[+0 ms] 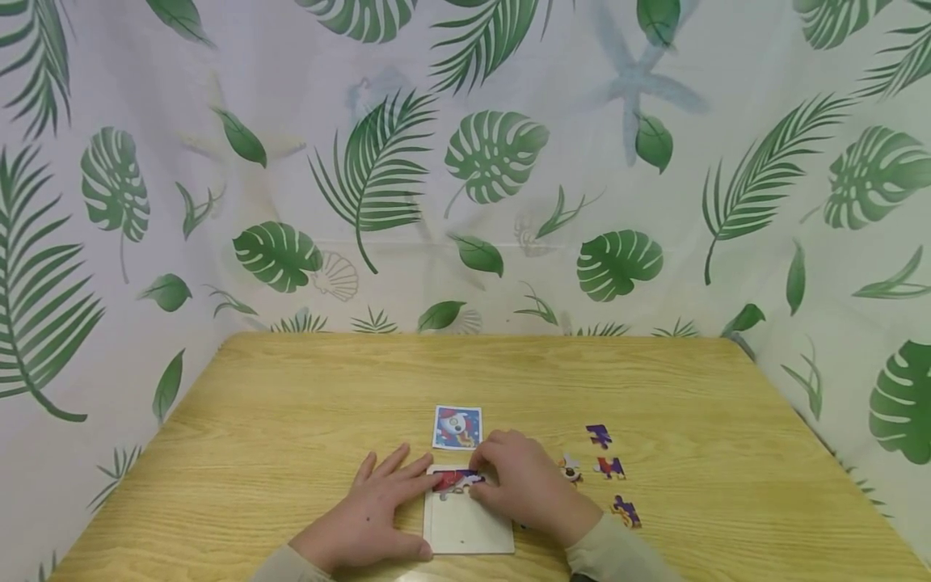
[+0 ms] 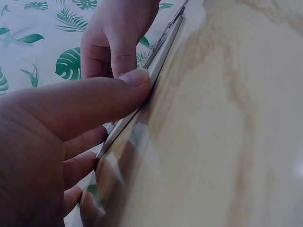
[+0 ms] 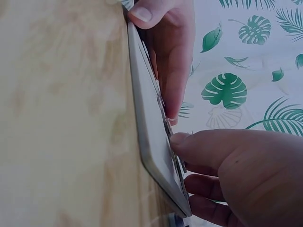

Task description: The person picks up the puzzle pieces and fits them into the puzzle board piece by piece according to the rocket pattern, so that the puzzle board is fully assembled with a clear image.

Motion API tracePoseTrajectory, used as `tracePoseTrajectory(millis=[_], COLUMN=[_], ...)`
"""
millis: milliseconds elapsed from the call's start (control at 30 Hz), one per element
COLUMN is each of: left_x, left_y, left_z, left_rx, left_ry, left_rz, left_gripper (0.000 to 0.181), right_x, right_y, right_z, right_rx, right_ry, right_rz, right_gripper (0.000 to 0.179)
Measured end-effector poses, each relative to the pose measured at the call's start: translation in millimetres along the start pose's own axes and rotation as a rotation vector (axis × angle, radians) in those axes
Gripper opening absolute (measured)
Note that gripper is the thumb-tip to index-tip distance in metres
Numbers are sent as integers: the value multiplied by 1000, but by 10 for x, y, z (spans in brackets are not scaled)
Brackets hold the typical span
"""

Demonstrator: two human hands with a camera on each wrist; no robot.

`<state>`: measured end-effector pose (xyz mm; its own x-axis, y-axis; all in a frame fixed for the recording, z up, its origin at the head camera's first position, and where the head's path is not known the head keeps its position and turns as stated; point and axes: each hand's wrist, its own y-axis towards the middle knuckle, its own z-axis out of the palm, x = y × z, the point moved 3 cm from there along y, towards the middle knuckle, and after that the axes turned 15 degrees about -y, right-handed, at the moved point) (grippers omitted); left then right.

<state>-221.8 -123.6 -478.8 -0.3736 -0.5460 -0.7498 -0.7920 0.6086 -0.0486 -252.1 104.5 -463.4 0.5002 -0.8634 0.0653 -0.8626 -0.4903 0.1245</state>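
Note:
A pale square puzzle board (image 1: pixel 473 529) lies flat on the table, with joined red and purple jigsaw pieces (image 1: pixel 449 480) along its top edge. My left hand (image 1: pixel 371 513) is spread at the board's left side; its index fingertip touches the red part and its thumb rests by the lower left corner. At the upper right of the tray, my right hand (image 1: pixel 527 485) pinches a white-and-purple puzzle piece (image 1: pixel 474 478) between thumb and fingers, partly hidden by them. In the right wrist view, the thumb is against a thin piece over the board (image 3: pixel 147 109).
Above the board lies a small picture card (image 1: pixel 457 428) with a white rocket on blue. Loose puzzle pieces lie to the right: a purple one (image 1: pixel 600 436), a red-and-purple one (image 1: pixel 609 468), an orange-and-purple one (image 1: pixel 625 511) and a white one (image 1: pixel 570 470) beside the right hand.

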Motion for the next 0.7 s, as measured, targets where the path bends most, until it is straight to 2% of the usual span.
tracePoseTrajectory(millis=[267,500,700], left_x=[9,-23,-48], left_y=[5,36,37], left_z=[-5,23,71], left_rx=[1,-38,-35], left_ry=[6,-20,-5], left_rz=[9,34,20], left_gripper=[88,81,81], right_x=[14,6,7], right_y=[6,3,-10], right_z=[0,-2,22], right_rx=[-22,-17,-17], right_ry=[-20,-25,-26], right_rz=[-14,-16,-26], right_gripper=[22,22,22])
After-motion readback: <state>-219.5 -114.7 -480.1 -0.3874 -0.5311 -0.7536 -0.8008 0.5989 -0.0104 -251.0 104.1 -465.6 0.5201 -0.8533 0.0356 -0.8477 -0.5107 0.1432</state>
